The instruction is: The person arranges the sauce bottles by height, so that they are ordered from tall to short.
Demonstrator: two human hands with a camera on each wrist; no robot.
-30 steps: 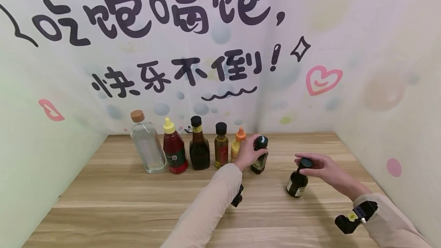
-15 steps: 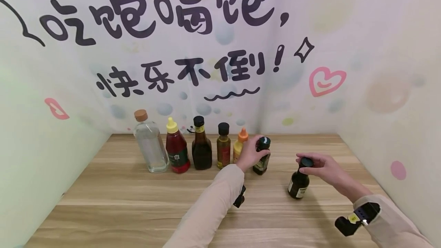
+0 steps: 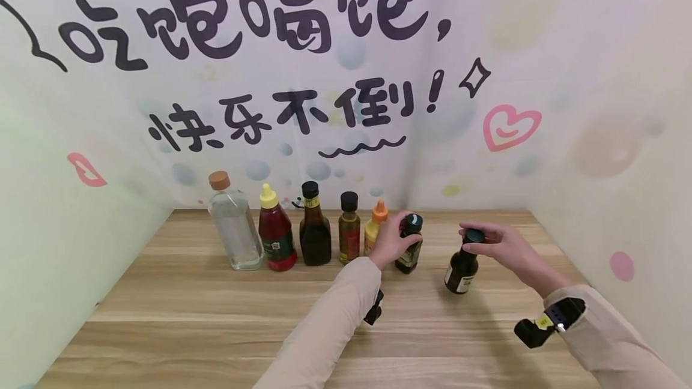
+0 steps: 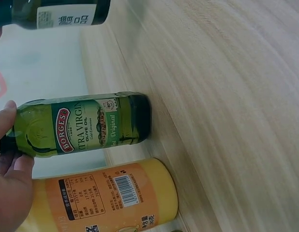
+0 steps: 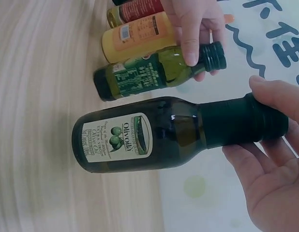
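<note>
My left hand (image 3: 390,240) holds a square green Borges olive oil bottle (image 4: 82,124) by its neck, thumb and fingers around it just under the dark cap. That bottle stands upright at the right end of a row. To its right, my right hand (image 3: 505,248) pinches the dark cap and neck of an Olivoilà olive oil bottle (image 5: 154,137), thumb on one side and fingers on the other. In the head view this darker, round bottle leans a little and is apart from the Borges bottle. A yellow squeeze bottle (image 4: 106,195) with an orange tip is beside my left hand, partly hidden by it.
Leftward in the row are a small oil bottle (image 3: 349,239), a dark sauce bottle (image 3: 315,242), a red squeeze bottle (image 3: 277,245) with yellow tip, and a large clear bottle (image 3: 236,230). A printed curtain (image 3: 324,77) hangs behind the wooden table (image 3: 216,329).
My right hand has moved the Olivoilà olive oil bottle slightly left and toward the back, closer to the row. My left hand stays in place on the Borges bottle.
</note>
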